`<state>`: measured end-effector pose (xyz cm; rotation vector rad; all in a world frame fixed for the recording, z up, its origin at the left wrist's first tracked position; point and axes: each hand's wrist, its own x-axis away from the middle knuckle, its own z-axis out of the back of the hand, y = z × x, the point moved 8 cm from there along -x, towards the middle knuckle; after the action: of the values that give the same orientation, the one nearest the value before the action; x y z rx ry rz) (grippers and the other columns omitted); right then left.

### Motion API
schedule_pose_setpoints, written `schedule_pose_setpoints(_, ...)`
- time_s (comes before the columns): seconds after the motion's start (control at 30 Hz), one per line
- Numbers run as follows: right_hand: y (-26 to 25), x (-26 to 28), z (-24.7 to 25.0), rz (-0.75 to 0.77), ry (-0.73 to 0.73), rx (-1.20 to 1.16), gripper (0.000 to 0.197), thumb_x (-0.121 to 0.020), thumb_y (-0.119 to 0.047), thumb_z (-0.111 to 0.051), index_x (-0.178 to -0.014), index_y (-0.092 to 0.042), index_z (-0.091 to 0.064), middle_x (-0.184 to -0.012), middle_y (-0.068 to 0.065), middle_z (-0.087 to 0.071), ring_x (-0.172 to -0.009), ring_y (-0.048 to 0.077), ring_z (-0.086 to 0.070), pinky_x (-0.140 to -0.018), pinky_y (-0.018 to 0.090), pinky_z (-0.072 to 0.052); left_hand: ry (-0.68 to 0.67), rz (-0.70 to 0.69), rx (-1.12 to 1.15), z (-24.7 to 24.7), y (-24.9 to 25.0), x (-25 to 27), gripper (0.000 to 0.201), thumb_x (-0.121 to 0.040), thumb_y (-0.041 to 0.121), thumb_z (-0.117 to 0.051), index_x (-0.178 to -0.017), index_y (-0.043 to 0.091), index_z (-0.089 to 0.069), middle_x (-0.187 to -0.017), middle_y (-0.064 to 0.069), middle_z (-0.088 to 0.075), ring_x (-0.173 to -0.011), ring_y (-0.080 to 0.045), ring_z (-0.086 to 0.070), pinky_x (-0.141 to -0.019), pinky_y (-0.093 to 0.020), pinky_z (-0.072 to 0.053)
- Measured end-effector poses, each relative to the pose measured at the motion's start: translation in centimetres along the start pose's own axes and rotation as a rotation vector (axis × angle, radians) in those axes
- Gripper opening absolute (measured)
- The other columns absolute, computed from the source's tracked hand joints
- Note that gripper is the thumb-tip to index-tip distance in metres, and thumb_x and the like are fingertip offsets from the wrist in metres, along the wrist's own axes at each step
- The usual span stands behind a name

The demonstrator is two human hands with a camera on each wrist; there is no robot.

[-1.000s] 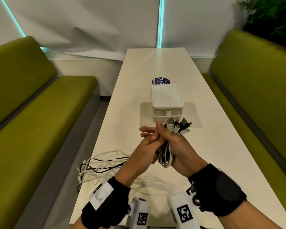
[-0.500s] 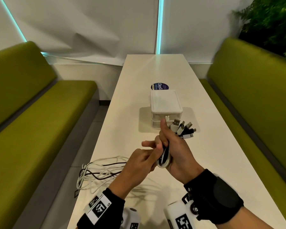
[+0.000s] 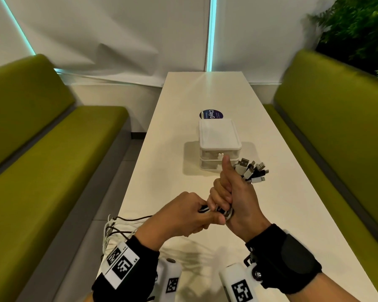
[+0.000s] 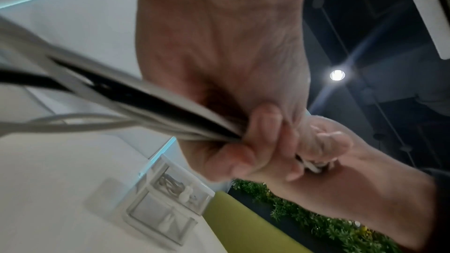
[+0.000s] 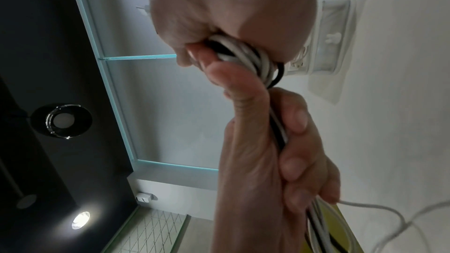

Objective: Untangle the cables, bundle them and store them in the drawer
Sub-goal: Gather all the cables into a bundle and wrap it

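My right hand (image 3: 229,192) grips a bunch of white and black cables (image 5: 246,57) above the table, thumb pointing up. Their plug ends (image 3: 252,171) fan out past its fingers toward the right. My left hand (image 3: 192,214) holds the same cables (image 4: 136,107) just below the right fist, fingers curled round the strands. The loose lengths (image 3: 118,229) trail off the table's left edge. A small white drawer unit (image 3: 219,144) with two stacked drawers stands beyond the hands, both drawers shut. Something lies inside its upper drawer (image 4: 180,188).
The long white table (image 3: 205,90) runs away from me between two green benches (image 3: 52,162) (image 3: 336,136). A round dark blue sticker (image 3: 211,114) lies behind the drawer unit. A plant (image 3: 358,29) stands at the back right.
My left hand has slid down the cables, from up beside the right thumb to below the right fist. My right hand has moved a little right and away, still holding the plug ends.
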<state>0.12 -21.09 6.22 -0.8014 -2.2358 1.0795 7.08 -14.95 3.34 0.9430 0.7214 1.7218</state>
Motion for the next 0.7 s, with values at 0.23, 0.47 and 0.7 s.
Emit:
schedule_pose_setpoints(0.23,-2.3,-0.8,2.1,0.052,0.024,-0.025,0.060,-0.088,-0.050,-0.059,-0.049,-0.019,-0.025,-0.041,-0.001,-0.017,-0.034,0.013,-0.017,-0.039,0.024,-0.024,0.005,0.150,-0.154,1.1,-2.7,0.4,0.054,-0.072,0.059,-0.072,-0.051,0.016,-0.047,-0.040,0.006,-0.044,-0.036,-0.012,-0.036,-0.042,-0.020,-0.031)
schedule_pose_setpoints(0.47,-1.7,-1.4,2.1,0.046,0.031,-0.009,0.059,-0.087,-0.048,-0.061,-0.049,-0.019,-0.026,-0.041,-0.001,-0.018,-0.035,0.014,-0.017,-0.042,0.026,-0.024,0.112,0.278,-0.254,6.2,-5.6,0.8,0.047,-0.062,0.057,-0.081,-0.055,0.016,-0.059,-0.042,0.005,-0.045,-0.037,-0.014,-0.037,-0.043,-0.024,-0.031)
schedule_pose_setpoints(0.7,-2.8,-2.0,1.2,0.079,0.008,-0.036,0.060,-0.085,-0.049,-0.062,-0.048,-0.019,-0.025,-0.040,-0.001,-0.019,-0.034,0.013,-0.019,-0.043,0.026,-0.026,0.526,-0.195,-0.462,11.8,-2.4,2.0,0.048,-0.067,0.056,-0.076,-0.048,0.019,-0.052,-0.039,0.005,-0.032,-0.039,-0.008,-0.026,-0.041,-0.023,-0.023)
